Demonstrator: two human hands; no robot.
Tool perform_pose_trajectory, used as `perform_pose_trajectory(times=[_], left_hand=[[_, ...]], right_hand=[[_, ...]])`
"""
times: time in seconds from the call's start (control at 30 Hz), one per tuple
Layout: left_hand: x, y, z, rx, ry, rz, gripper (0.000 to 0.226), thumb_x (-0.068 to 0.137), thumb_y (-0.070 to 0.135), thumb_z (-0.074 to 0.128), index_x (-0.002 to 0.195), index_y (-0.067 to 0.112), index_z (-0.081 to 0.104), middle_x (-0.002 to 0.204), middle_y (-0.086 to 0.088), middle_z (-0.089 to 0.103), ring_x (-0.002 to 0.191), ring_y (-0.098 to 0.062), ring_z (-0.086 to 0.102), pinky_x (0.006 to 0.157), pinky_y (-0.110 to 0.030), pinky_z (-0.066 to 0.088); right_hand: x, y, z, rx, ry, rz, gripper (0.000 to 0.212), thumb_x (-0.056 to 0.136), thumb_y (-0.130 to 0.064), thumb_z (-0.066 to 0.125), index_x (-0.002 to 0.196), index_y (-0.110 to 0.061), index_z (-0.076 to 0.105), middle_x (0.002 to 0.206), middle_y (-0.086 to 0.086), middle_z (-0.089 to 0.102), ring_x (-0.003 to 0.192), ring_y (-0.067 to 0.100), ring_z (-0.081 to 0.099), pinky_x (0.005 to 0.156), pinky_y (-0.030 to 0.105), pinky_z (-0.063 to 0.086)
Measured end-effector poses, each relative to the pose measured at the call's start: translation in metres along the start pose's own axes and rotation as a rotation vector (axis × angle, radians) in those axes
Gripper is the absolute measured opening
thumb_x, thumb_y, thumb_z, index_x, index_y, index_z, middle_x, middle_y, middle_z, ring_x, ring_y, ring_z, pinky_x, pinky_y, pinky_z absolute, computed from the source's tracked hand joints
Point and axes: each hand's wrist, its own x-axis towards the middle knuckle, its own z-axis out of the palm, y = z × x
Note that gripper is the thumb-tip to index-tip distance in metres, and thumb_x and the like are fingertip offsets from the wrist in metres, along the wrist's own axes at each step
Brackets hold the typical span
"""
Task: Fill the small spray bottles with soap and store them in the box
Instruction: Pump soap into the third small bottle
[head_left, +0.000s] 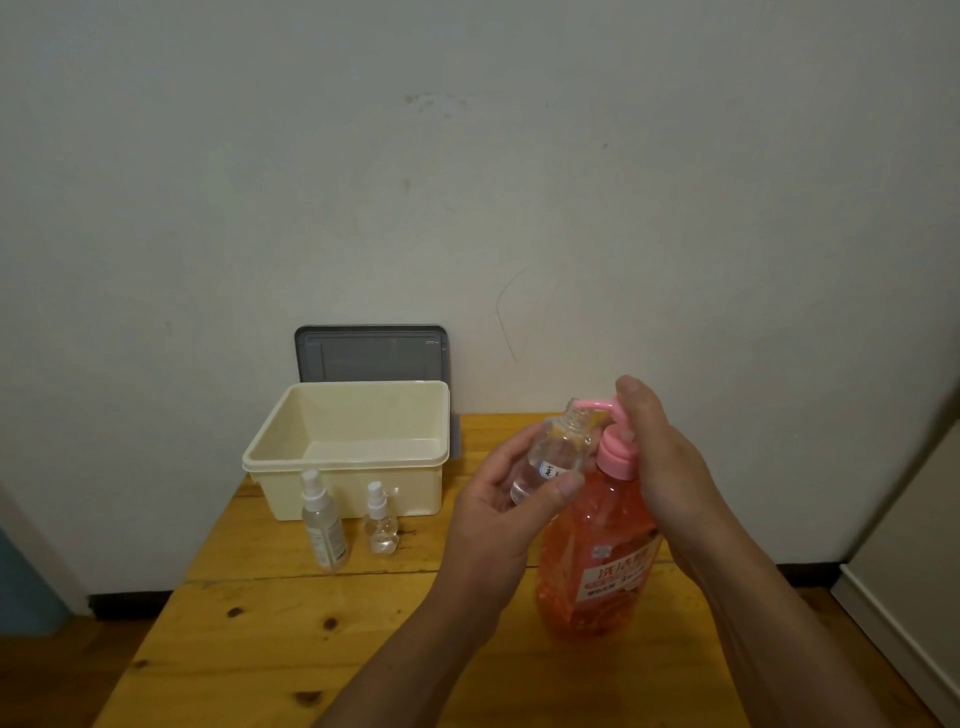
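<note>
Pine desk (291, 649): fills the lower half of the frame and carries everything.
Left grip (511, 499): lower centre, with fingers and thumb curled round the uncapped bottle.
Uncapped bottle (553, 452): small and clear, held off the desk and tilted to the right, its open mouth right at the pump spout.
Right grip (660, 457): right of centre, laid on the pump with its fingers fairly straight, not wrapped round it.
Pump (615, 415): pink, on top of the soap bottle, spout pointing left.
Soap bottle (597, 561): orange, upright on the desk between the two forearms.
Box (353, 488): cream and open-topped, at the desk's far left corner.
Lid (371, 353): grey, standing on edge behind the box against the wall (519, 182).
Tall spray bottle (322, 525): clear and capped, upright just before the box.
Short spray bottle (380, 525): clear and capped, just right of the tall one, not touching it.
</note>
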Motion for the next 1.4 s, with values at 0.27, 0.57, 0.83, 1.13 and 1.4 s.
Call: perform_pose_trajectory(times=[0.27,0.57,0.83,1.13,1.4], left_hand=[[-0.0014,-0.0009,-0.0003,0.010,0.004,-0.002,0.057,0.073,0.020,0.070,0.129,0.018,0.058,0.110,0.009,0.072,0.098,-0.001,0.068,0.070,-0.014,0.053],[-0.0003,0.0000,0.0004,0.004,0.002,-0.004,0.058,0.073,0.019,0.070,0.130,0.018,0.057,0.110,0.010,0.072,0.098,-0.001,0.068,0.071,-0.014,0.053],[-0.0013,-0.0003,-0.0005,0.020,0.009,-0.006,0.053,0.078,0.015,0.069,0.130,0.018,0.057,0.111,0.008,0.072,0.098,-0.002,0.068,0.071,-0.014,0.053],[-0.0012,-0.0002,-0.0014,0.014,0.004,-0.007,0.048,0.084,0.007,0.067,0.129,0.018,0.058,0.110,0.009,0.073,0.098,-0.001,0.068,0.070,-0.013,0.053],[-0.0006,-0.0011,-0.0008,0.008,0.003,0.002,0.054,0.076,0.016,0.069,0.129,0.018,0.058,0.111,0.007,0.072,0.098,-0.003,0.068,0.072,-0.014,0.053]], right_hand=[[0.0021,-0.0045,-0.0015,-0.081,-0.008,-0.005,0.066,0.099,-0.045,0.026,0.073,-0.001,0.068,0.062,0.009,0.069,0.060,0.020,0.063,0.061,0.029,0.045],[0.0003,0.0000,-0.0018,0.009,-0.022,-0.026,0.059,0.097,-0.055,0.027,0.074,-0.031,0.076,0.069,-0.002,0.075,0.064,0.009,0.070,0.062,0.029,0.050],[0.0014,-0.0037,-0.0026,-0.066,-0.034,0.015,0.066,0.098,-0.048,0.027,0.079,-0.001,0.069,0.067,0.009,0.071,0.057,0.014,0.063,0.060,0.027,0.046],[0.0009,-0.0004,-0.0017,-0.023,-0.025,-0.007,0.063,0.097,-0.054,0.027,0.073,-0.021,0.075,0.070,0.002,0.074,0.064,0.014,0.070,0.063,0.030,0.050],[0.0014,-0.0034,-0.0008,-0.024,-0.024,-0.009,0.063,0.098,-0.050,0.026,0.073,-0.020,0.075,0.067,0.001,0.074,0.063,0.016,0.068,0.064,0.030,0.048]])
